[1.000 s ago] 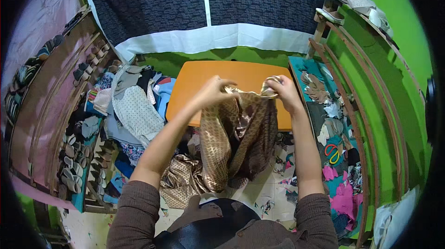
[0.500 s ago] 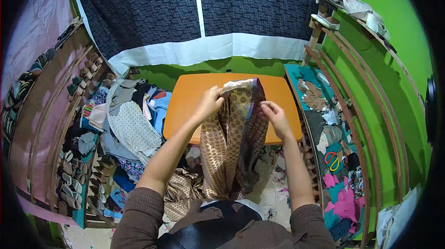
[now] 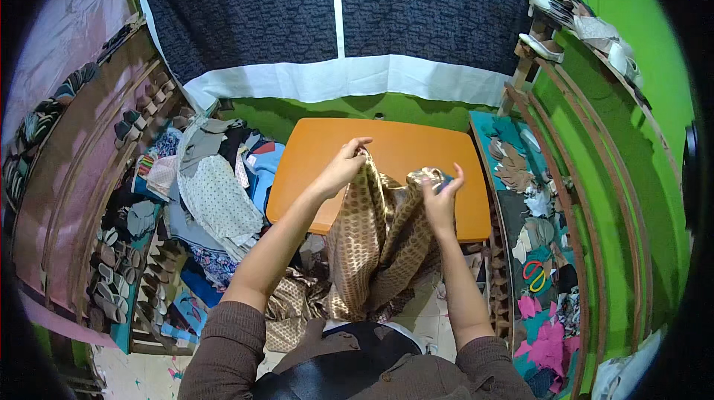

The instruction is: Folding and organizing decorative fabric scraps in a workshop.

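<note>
A long gold-brown patterned fabric hangs between my two hands in front of the orange table. My left hand pinches its upper left edge, holding it up over the tabletop. At the upper right corner my right hand grips the cloth, with the thumb or a finger sticking up and a bit of blue border by the fingers. Between the hands the cloth sags in folds. Its lower end falls past the table's near edge and gathers in a heap close to my lap.
To the left lies a pile of clothes and cloth, beside a rack of shoes. On the right, a teal-topped bench carries fabric scraps, pink pieces and red-and-yellow-handled scissors. A dark curtain hangs behind the table.
My right hand has closed on the fabric's right corner and pulled it down and outward. The upper edge, raised before, now sags between my hands. The whole view has shifted slightly.
</note>
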A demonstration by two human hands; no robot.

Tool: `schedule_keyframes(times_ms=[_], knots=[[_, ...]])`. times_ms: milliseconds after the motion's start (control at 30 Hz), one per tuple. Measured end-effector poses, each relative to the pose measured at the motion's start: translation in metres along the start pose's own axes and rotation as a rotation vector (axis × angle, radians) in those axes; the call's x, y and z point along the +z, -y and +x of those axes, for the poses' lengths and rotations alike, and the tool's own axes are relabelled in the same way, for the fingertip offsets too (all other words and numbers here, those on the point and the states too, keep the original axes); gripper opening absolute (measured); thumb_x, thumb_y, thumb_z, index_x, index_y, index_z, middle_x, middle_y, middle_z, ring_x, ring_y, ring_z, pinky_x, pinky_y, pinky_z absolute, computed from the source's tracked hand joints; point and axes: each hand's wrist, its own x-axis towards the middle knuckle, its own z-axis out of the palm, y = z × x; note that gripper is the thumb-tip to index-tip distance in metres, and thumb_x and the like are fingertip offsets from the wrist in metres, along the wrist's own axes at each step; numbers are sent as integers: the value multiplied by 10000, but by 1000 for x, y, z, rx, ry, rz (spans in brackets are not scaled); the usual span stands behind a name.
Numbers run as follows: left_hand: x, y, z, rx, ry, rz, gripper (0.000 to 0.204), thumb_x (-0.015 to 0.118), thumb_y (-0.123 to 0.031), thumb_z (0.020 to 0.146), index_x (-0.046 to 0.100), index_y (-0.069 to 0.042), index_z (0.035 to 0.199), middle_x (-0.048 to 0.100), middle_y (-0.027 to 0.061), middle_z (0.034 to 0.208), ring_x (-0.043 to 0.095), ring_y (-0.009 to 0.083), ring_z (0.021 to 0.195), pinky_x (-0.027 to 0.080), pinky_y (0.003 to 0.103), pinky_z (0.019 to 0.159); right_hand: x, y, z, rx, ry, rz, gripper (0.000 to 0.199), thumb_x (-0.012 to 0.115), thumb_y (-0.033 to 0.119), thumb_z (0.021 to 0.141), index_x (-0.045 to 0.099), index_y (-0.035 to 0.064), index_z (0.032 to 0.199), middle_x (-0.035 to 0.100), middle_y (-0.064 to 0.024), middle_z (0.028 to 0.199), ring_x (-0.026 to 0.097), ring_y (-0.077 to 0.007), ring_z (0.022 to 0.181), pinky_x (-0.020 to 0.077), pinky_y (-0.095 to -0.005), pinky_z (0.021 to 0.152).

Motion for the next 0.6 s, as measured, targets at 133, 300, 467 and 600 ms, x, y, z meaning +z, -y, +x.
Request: schedule_keyframes(times_ms=[133, 300, 467, 600], knots=[[32, -31, -15, -173, 265, -253, 410, 472, -96, 847, 382, -51, 1244, 476, 49, 960, 481, 106, 869, 430, 252, 749, 18, 38, -16, -38, 570, -121, 452, 577, 128, 763, 425, -7, 1167, 496, -176, 1124, 481, -222, 1006, 366, -341, 875], [30, -20, -28, -16, 252, -172, 433, 513, -123, 833, 399, -54, 1245, 466, 89, 1086, 490, 135, 974, 425, 267, 824, 3, 7, -7, 81, 432, 333, 181, 546, 120, 842, 584, -11, 961, 601, -58, 875, 539, -120, 788, 436, -271, 692], [14, 119, -65, -291, 90, 45, 555, 625, -137, 741, 394, -13, 1231, 428, 136, 1201, 472, 207, 1069, 418, 307, 856, -31, 17, -8, 182, 457, 247, 219, 568, 168, 848, 578, -10, 975, 600, -35, 855, 534, -105, 777, 431, -258, 702], [51, 185, -94, -521, 206, -240, 635, 687, -234, 692, 407, 29, 1197, 404, 157, 1232, 444, 241, 1099, 387, 312, 893, -43, 13, -11, 190, 395, 290, 197, 574, 168, 847, 578, -2, 946, 595, -20, 864, 529, -98, 789, 432, -267, 705]])
